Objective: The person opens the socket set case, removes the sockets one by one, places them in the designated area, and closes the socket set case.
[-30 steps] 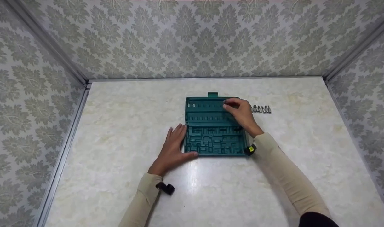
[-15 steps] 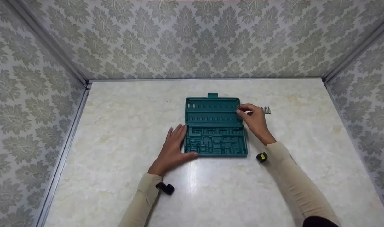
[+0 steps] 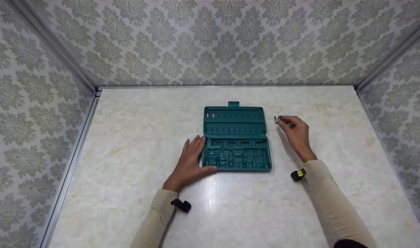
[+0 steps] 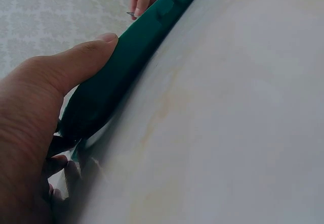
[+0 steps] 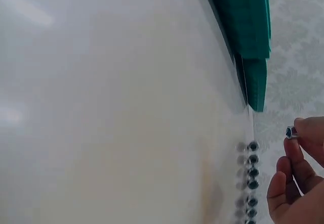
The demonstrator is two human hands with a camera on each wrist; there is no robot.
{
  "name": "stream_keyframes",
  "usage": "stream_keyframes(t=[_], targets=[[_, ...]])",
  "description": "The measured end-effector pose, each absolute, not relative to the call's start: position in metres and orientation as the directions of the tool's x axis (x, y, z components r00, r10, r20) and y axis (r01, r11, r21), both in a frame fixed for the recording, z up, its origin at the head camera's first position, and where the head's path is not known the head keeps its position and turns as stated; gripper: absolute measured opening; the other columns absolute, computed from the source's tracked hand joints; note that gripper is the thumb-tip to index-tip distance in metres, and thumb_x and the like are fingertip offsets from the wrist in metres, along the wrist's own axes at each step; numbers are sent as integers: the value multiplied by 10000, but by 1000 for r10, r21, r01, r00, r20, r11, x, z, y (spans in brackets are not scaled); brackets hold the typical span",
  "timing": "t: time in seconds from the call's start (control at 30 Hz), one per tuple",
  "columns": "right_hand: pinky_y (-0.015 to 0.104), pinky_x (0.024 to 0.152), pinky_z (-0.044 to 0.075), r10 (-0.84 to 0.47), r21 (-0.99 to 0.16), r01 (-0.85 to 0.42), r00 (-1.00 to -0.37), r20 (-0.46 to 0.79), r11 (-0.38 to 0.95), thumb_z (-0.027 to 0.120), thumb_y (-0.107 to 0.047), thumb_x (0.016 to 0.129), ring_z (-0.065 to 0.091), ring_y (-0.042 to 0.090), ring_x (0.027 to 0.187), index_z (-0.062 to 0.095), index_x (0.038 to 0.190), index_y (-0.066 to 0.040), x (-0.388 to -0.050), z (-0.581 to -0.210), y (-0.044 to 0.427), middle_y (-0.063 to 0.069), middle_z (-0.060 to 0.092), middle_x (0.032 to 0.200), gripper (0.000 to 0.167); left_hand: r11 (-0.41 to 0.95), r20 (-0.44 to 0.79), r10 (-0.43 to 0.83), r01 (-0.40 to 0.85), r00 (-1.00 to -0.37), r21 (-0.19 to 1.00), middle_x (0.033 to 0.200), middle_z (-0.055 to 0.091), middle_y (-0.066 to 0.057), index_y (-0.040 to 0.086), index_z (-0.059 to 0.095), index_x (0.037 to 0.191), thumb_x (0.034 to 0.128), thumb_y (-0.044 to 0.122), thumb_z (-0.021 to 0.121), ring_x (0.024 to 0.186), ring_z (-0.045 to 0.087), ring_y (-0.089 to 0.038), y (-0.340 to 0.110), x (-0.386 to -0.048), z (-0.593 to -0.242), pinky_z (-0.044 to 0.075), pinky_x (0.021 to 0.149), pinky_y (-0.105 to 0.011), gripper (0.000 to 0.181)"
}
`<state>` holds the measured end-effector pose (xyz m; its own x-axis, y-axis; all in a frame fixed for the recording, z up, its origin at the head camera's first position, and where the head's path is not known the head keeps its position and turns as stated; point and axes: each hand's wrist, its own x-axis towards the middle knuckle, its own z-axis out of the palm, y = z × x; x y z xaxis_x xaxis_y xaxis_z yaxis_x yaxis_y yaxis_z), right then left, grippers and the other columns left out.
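From my end, I have the right hand (image 3: 296, 136) just beside a row of loose socket bits (image 5: 253, 172) on the table (image 3: 127, 148), its grip pinching one socket bit (image 5: 291, 132) between thumb and finger. I keep the left hand (image 3: 189, 163) spread against the open green case (image 3: 234, 123), thumb on the near edge, bracing rather than clutching it. Two seated bits (image 3: 213, 115) sit at the left end of the case's top row; the other slots look vacant. I judge that row mostly unpacked: at least seven pieces are lined up right of the case, the pinched one isn't set down yet, and two are left inside.
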<state>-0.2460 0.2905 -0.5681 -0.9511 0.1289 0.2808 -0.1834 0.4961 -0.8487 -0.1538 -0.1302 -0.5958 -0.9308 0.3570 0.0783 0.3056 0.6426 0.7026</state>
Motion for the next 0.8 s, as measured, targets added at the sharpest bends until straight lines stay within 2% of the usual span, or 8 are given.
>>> stream_keyframes(t=[0.2, 0.33, 0.57, 0.8], targets=[[182, 801, 472, 193, -820, -193, -919, 343, 538, 775, -51, 1031, 612, 67, 931, 802, 1230, 55, -246, -571, 312, 202, 755, 1103, 227, 643, 82, 356, 307, -931, 701, 1836, 213, -59, 185, 202, 1779, 846, 805, 763, 1707, 104, -207, -131, -154, -596, -22, 1378, -443, 1253], [209, 798, 451, 267, -821, -153, -899, 346, 550, 785, -75, 1026, 602, 63, 935, 795, 1221, 45, -246, -574, 325, 187, 766, 1080, 229, 641, 80, 351, 302, -933, 705, 1834, 218, -67, 180, 210, 1777, 846, 782, 782, 1707, 109, -215, -131, -154, -597, -20, 1378, -449, 1248], [203, 785, 491, 321, -823, -42, -909, 266, 566, 769, -186, 1056, 644, 116, 910, 789, 1194, -2, -244, -579, 341, 138, 761, 1079, 231, 649, 78, 346, 299, -935, 699, 1834, 219, -65, 163, 220, 1776, 848, 776, 780, 1707, 107, -205, -130, -155, -597, -35, 1375, -432, 1245], [199, 799, 512, 370, -829, 81, -916, 157, 553, 722, -267, 1087, 653, 154, 966, 796, 1253, -32, -242, -579, 350, 127, 757, 1138, 297, 653, 81, 354, 309, -932, 691, 1832, 224, -72, 152, 214, 1775, 846, 776, 776, 1706, 118, -210, -129, -154, -597, -43, 1374, -428, 1252]])
